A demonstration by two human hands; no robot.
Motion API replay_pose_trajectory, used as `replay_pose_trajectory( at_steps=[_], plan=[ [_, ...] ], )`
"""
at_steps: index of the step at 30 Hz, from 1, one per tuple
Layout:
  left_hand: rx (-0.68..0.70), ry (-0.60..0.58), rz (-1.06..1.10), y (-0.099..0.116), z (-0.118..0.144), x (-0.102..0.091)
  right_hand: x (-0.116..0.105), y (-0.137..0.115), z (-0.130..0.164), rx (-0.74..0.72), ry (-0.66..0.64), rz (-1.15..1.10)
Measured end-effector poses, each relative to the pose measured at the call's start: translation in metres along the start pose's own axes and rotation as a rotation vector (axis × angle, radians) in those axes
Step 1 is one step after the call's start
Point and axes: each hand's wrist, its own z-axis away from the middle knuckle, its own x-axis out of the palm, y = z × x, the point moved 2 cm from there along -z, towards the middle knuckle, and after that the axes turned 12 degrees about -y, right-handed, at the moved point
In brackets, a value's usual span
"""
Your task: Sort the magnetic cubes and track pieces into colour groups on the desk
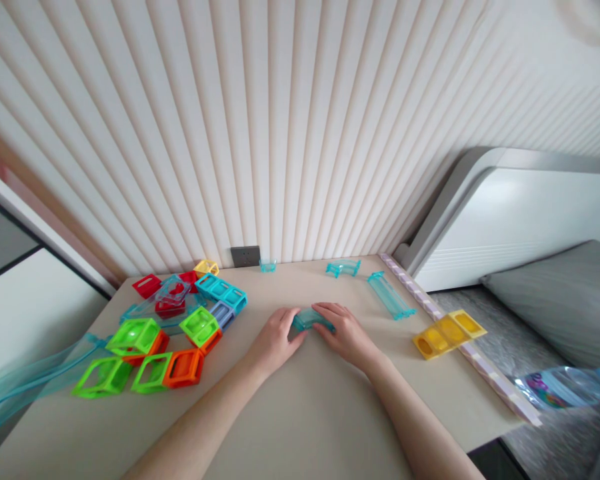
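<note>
A clear teal plastic track piece [307, 319] lies on the table between my hands. My left hand [277, 333] is closed on its left end, thumb in front and fingers behind. At the other end, my right hand [344, 332] grips the same piece, its fingers curled over the top. Part of the piece is hidden under the fingers. Beyond my right hand lie a long teal track piece [391, 295] and a short teal piece with legs [343, 268]. A yellow three-part block [449, 334] sits at the table's right edge.
At the left are green blocks [134, 335], orange blocks [184, 368], a blue row of blocks [222, 291] and red pieces [147, 286]. A long teal slide [40, 373] overhangs the left edge. Near the wall socket [245, 256] stands a small teal piece [268, 266]. A bottle [565, 387] lies beyond the right edge.
</note>
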Motion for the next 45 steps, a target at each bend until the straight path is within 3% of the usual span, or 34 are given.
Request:
replay_pose_trajectory(
  at_steps=[3, 6, 8, 11, 15, 21, 28, 34, 40, 45],
  plan=[
    [-0.005, 0.003, -0.027, 0.002, -0.001, 0.0, -0.016, 0.011, -0.008, 0.036, 0.087, 0.099],
    [-0.005, -0.007, -0.038, 0.002, -0.001, -0.001, -0.05, 0.039, -0.033, 0.214, 0.165, 0.28],
    [-0.008, -0.021, -0.035, 0.001, -0.001, -0.001, -0.072, 0.063, -0.057, 0.358, -0.002, 0.436],
    [-0.034, -0.032, -0.031, 0.001, 0.0, -0.001, -0.095, 0.095, -0.091, 0.395, -0.171, 0.467],
    [-0.044, 0.007, -0.04, -0.001, 0.001, -0.001, -0.097, 0.117, -0.114, 0.434, -0.321, 0.487],
    [-0.076, 0.041, -0.157, -0.012, 0.014, -0.014, -0.087, 0.12, -0.113, 0.465, -0.406, 0.51],
    [-0.116, 0.085, -0.339, -0.018, 0.043, -0.036, -0.082, 0.084, -0.103, 0.411, -0.395, 0.503],
    [-0.139, 0.107, -0.372, -0.023, 0.047, -0.032, -0.063, 0.013, -0.094, 0.24, -0.406, 0.473],
    [-0.161, 0.113, -0.313, -0.017, 0.047, -0.038, -0.049, -0.06, -0.091, -0.026, -0.469, 0.405],
    [-0.149, 0.126, -0.28, -0.018, 0.045, -0.038, -0.037, -0.076, -0.093, -0.063, -0.542, 0.47]
  ],
)
